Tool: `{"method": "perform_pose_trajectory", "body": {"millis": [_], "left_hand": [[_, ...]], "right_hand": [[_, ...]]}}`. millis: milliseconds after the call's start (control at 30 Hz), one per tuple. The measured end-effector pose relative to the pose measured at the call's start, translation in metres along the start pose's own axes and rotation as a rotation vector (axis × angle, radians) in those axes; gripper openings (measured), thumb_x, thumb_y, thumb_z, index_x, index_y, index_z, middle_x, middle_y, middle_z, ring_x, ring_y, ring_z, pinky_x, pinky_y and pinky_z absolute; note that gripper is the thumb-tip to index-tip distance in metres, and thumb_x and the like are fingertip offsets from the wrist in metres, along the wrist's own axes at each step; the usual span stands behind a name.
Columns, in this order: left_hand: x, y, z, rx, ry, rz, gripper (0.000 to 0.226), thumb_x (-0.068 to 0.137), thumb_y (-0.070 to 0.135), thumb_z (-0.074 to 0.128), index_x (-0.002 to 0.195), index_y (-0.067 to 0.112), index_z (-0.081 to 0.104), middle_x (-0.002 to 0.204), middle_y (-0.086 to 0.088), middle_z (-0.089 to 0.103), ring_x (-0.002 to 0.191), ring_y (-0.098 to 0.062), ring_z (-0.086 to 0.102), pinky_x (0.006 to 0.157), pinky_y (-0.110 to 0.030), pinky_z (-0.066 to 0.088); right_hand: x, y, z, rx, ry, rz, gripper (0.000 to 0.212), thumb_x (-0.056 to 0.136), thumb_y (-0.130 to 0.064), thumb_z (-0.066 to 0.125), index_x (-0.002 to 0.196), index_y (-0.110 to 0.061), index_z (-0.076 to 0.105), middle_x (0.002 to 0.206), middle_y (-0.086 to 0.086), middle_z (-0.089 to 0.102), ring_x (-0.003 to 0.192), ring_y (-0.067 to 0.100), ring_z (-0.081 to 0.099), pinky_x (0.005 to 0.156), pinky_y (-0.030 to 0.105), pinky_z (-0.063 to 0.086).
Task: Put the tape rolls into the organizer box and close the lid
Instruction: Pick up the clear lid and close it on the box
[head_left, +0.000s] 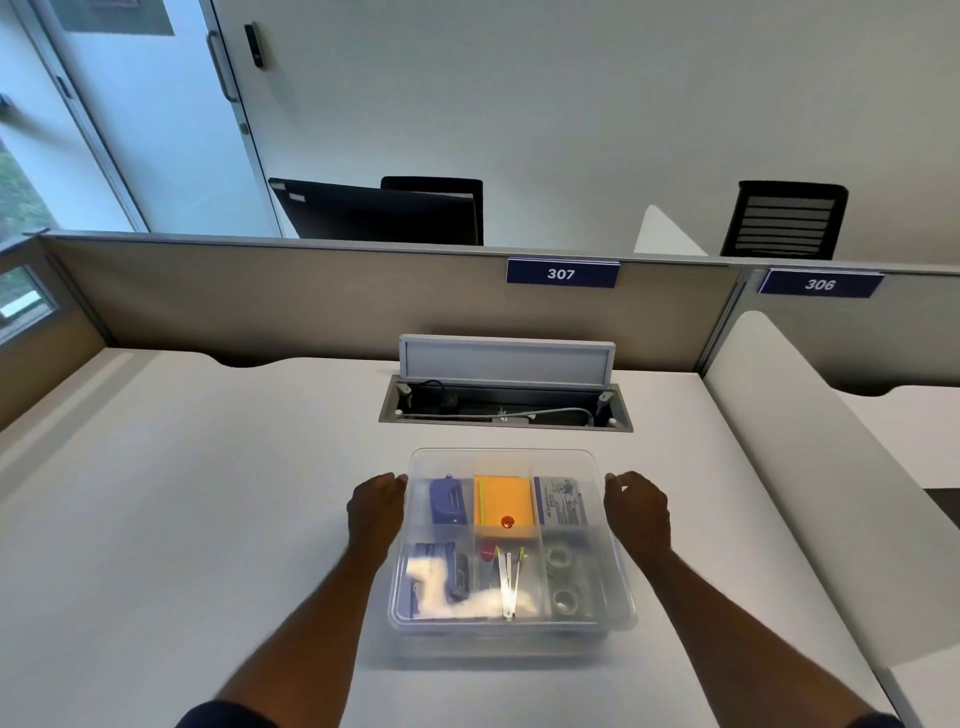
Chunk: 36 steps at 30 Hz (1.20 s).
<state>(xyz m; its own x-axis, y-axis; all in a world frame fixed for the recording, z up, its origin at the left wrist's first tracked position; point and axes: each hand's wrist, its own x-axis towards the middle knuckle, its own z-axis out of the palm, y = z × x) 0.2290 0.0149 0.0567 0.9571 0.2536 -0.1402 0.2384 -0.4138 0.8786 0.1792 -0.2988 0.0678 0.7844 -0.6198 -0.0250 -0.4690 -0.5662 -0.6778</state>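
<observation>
Organizer box (511, 631) between our hands, clear lid (504, 460) on top. Left hand (375, 503) curled loosely at its left edge, right hand (637, 506) likewise at right edge; actual grip we cannot tell. Tape rolls (563, 582) inside, just left of right wrist.

Blue plate (562, 273) on partition top rail reads "307". Second blue plate (820, 283) on neighbouring partition to right reads "306". Print on white packet (562, 501) inside organizer box (511, 631): too small to read.
</observation>
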Motion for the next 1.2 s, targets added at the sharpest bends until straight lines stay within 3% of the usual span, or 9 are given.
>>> {"method": "perform_pose_trajectory", "body": {"millis": [100,267,467,567,733,1000,1067,1100,1200], "left_hand": [[0.019,0.010,0.016,0.048,0.020,0.024,0.036,0.094,0.025,0.055,0.089,-0.009,0.064,0.095,-0.029,0.069,0.095,-0.045,0.061,0.089,-0.048,0.048],[0.040,0.016,0.034,0.071,0.081,0.013,0.043,0.093,0.025,0.059,0.057,0.002,0.056,0.060,-0.016,0.063,0.054,-0.023,0.052,0.063,-0.030,0.037],[0.051,0.005,0.039,0.069,0.112,-0.037,0.036,0.091,0.026,0.062,0.071,-0.002,0.070,0.073,-0.018,0.071,0.070,-0.034,0.064,0.074,-0.037,0.049],[0.054,0.002,0.041,0.034,0.114,-0.085,0.035,0.089,0.027,0.063,0.068,0.000,0.069,0.070,-0.016,0.071,0.069,-0.033,0.066,0.071,-0.033,0.047],[0.052,-0.001,0.045,-0.045,0.150,-0.090,0.032,0.089,0.025,0.064,0.069,0.000,0.068,0.067,-0.015,0.070,0.061,-0.026,0.061,0.070,-0.032,0.048],[0.045,0.000,0.045,-0.036,0.184,-0.010,0.031,0.091,0.022,0.062,0.069,-0.001,0.067,0.070,-0.020,0.071,0.059,-0.022,0.058,0.067,-0.025,0.040],[0.042,0.003,0.044,0.023,0.158,0.042,0.031,0.093,0.024,0.057,0.079,-0.001,0.068,0.085,-0.023,0.073,0.072,-0.028,0.065,0.071,-0.029,0.048],[0.041,0.004,0.043,0.079,0.134,0.059,0.033,0.095,0.027,0.054,0.095,-0.003,0.067,0.101,-0.024,0.071,0.090,-0.033,0.066,0.083,-0.035,0.052],[0.041,0.012,0.038,0.272,0.003,0.123,0.053,0.098,0.037,0.045,0.139,0.004,0.039,0.144,-0.018,0.046,0.133,-0.033,0.041,0.108,-0.042,0.036]], "right_hand": [[0.025,-0.011,0.009,0.000,-0.055,-0.023,0.034,0.095,-0.028,0.052,0.115,-0.003,0.064,0.118,0.018,0.067,0.112,0.035,0.061,0.093,0.037,0.048],[0.052,-0.017,0.025,-0.036,-0.190,-0.028,0.049,0.097,-0.039,0.047,0.133,-0.007,0.052,0.137,0.015,0.056,0.128,0.032,0.051,0.106,0.037,0.040],[0.062,-0.004,0.034,-0.109,-0.268,-0.169,0.042,0.100,-0.034,0.042,0.134,-0.014,0.055,0.140,0.008,0.055,0.131,0.025,0.050,0.112,0.033,0.033],[0.057,0.004,0.040,-0.128,-0.309,-0.200,0.045,0.100,-0.038,0.039,0.141,-0.020,0.047,0.141,0.009,0.053,0.128,0.027,0.052,0.110,0.035,0.038],[0.045,0.013,0.047,-0.146,-0.298,-0.182,0.051,0.098,-0.051,0.028,0.146,-0.034,0.032,0.123,0.009,0.066,0.104,0.027,0.066,0.094,0.041,0.053],[0.047,0.014,0.049,-0.237,-0.301,-0.201,0.054,0.097,-0.052,0.025,0.148,-0.034,0.024,0.111,0.008,0.068,0.093,0.024,0.069,0.086,0.040,0.057],[0.048,0.010,0.047,-0.317,-0.305,-0.213,0.055,0.098,-0.050,0.024,0.150,-0.031,0.022,0.110,0.011,0.066,0.096,0.025,0.067,0.086,0.040,0.057],[0.048,0.007,0.045,-0.377,-0.285,-0.228,0.056,0.098,-0.050,0.024,0.150,-0.029,0.021,0.114,0.013,0.062,0.101,0.026,0.064,0.089,0.040,0.056],[0.042,-0.005,0.043,-0.528,-0.220,-0.281,0.065,0.096,-0.055,0.029,0.151,-0.022,0.018,0.139,0.015,0.047,0.123,0.031,0.051,0.101,0.043,0.047]]}}
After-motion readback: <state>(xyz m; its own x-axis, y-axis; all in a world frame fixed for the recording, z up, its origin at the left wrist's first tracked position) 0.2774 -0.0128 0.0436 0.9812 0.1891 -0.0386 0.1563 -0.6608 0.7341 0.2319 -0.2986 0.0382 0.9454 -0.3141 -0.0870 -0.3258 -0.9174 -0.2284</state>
